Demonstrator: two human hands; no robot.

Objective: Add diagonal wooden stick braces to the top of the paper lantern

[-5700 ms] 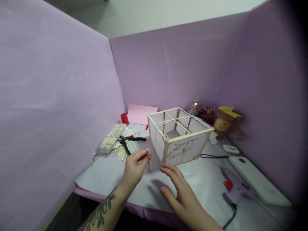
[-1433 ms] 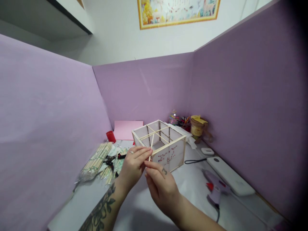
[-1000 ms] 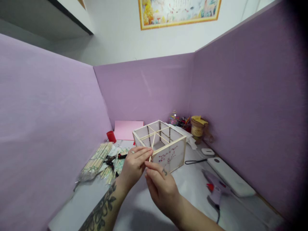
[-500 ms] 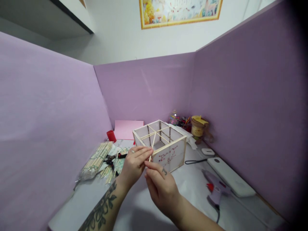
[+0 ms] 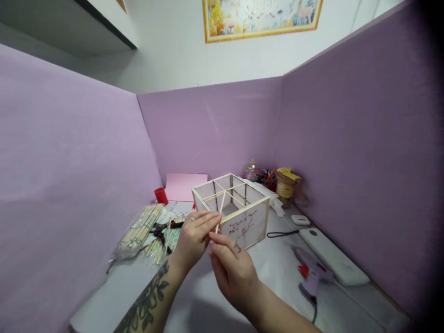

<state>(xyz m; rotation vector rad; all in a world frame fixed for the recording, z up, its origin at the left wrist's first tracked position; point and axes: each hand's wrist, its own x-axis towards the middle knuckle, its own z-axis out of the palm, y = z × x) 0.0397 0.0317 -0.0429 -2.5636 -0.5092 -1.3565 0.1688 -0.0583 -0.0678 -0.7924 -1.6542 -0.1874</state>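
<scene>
Both hands meet just in front of the square lantern frame of pale wooden sticks and thin white paper [image 5: 231,210], which stands on the white-covered table [image 5: 277,268] and bears a small red blossom print on its near panel. The left hand [image 5: 193,240], its forearm tattooed, pinches a thin pale wooden stick [image 5: 219,213] between thumb and fingertips; the stick rises at a slight tilt so that its upper part shows against the open top of the frame. The right hand [image 5: 233,270] has its fingers pressed together and closed on the lower end of the same stick, just under the left hand's fingertips, the two hands touching. To the left of the hands lies a bundle of pale sticks in a clear wrapper [image 5: 138,230], with black-handled pliers [image 5: 160,230] just beside it. A small red cup [image 5: 160,195] and a pink sheet of paper [image 5: 185,186] sit near the back wall. To the right a lilac glue gun with a red trigger [image 5: 312,277] lies on the table, near a flat white rectangular device [image 5: 333,262].
</scene>
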